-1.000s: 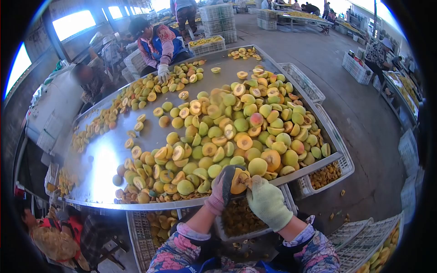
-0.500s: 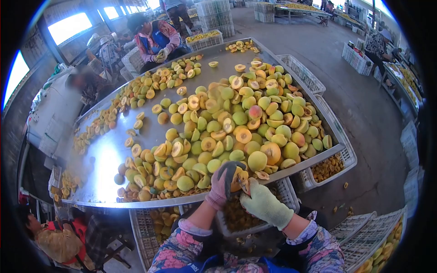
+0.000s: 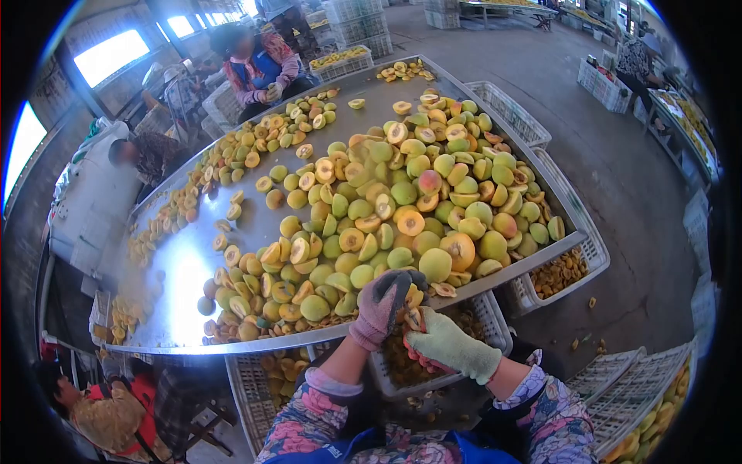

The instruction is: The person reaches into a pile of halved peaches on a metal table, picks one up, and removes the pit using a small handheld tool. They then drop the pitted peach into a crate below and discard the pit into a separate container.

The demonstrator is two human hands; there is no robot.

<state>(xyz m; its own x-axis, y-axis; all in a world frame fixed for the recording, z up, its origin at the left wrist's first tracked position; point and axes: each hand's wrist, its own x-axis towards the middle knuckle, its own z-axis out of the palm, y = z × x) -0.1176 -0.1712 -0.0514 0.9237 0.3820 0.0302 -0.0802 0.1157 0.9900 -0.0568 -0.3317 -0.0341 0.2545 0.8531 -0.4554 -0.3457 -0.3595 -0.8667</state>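
My left hand [image 3: 380, 309], in a pink and grey glove, is closed around a peach half [image 3: 413, 298] at the near edge of the metal table [image 3: 309, 340]. Against the fruit from the right is my right hand [image 3: 452, 346], in a pale green glove with reddish fingertips, its fingers closed on something small that I cannot make out. Both hands are close together above a crate [image 3: 495, 329] of cut pieces. Many halved and whole-looking peaches [image 3: 402, 193] lie heaped on the table just beyond my hands.
Crates [image 3: 599, 271] line the table's right side, and more [image 3: 239, 394] stand below its near edge. Slatted crates [image 3: 634, 394] with fruit are at the lower right. Co-workers sit at the far edge [image 3: 263, 69], the left side [image 3: 151, 155] and the lower left [image 3: 108, 410].
The view has shifted slightly. My hands remain together at the fruit, with the right hand turned a little so that its reddish fingertips show more.
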